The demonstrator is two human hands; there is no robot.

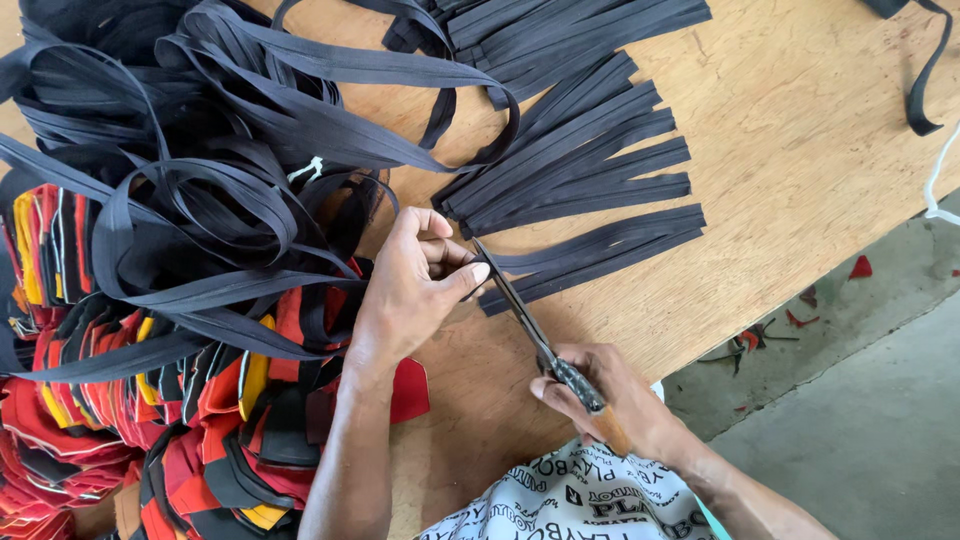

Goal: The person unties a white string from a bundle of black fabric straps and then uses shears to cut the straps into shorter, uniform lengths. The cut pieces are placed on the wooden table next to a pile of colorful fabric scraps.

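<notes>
Two hands (415, 290) – one pair of scissors (530, 325) – one wooden table (800, 150).

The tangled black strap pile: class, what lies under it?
Under the tangled black strap pile, red, yellow and black fabric pieces show at its lower edge; whatever lies deeper is covered.

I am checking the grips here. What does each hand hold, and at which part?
The left hand pinches the black strap at its cut end. The right hand holds the scissors by the handles.

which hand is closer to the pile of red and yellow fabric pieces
Left. The left hand pinches black strap right beside the red and yellow fabric pile; the right hand works scissors farther off.
</notes>
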